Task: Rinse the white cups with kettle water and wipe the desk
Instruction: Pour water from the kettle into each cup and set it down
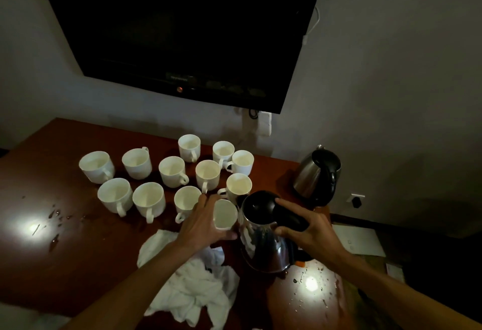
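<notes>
white cups (172,170) stand upright in loose rows on the brown desk (65,264), handles turned various ways; one more cup (224,214) is gripped by the left hand (202,221), fingers curled round its side, tipped so its mouth faces the camera, right against the steel kettle (263,235); the right hand (310,230) clasps that kettle's black handle, fingers wrapped over it, the kettle upright near the desk's front edge; a crumpled white cloth (193,285) lies under the left forearm; water drops glint on the wood at left and right; a second kettle (317,174) sits at the far right corner, below a dark wall-mounted screen (180,29).
</notes>
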`<state>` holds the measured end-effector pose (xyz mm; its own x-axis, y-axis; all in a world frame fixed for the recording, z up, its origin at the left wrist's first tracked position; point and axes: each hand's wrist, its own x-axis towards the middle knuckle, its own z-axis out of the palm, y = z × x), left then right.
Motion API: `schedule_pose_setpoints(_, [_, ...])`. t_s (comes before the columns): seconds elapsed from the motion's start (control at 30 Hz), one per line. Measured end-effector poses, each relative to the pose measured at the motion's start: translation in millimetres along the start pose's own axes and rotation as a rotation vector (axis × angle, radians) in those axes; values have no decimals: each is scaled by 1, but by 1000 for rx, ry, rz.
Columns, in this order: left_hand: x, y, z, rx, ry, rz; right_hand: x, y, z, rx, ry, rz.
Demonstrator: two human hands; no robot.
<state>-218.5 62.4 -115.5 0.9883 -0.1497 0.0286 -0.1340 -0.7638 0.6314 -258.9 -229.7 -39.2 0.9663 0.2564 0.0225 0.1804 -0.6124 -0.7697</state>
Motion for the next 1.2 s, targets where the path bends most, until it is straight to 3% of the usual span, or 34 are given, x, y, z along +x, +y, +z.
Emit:
schedule_pose_setpoints(0.5, [-6, 25, -21, -14, 7, -51, -24, 22, 14, 146, -91, 31])
schedule_pose_setpoints(0.57, [-8, 28, -27, -9, 6, -78, -20, 20, 10, 71, -112, 26])
schedule_pose_setpoints(0.73, [-11, 37, -41, 32, 12, -102, 7, 0, -9, -455, -36, -52])
schedule_pose_setpoints(1.0, [-18, 51, -73, 71, 102, -129, 68, -47, 10, -475, 5, -294])
schedule_pose_setpoints(1.2, [-26, 56, -113, 102, 207, -157, 97, -82, 31, -398, -38, -370])
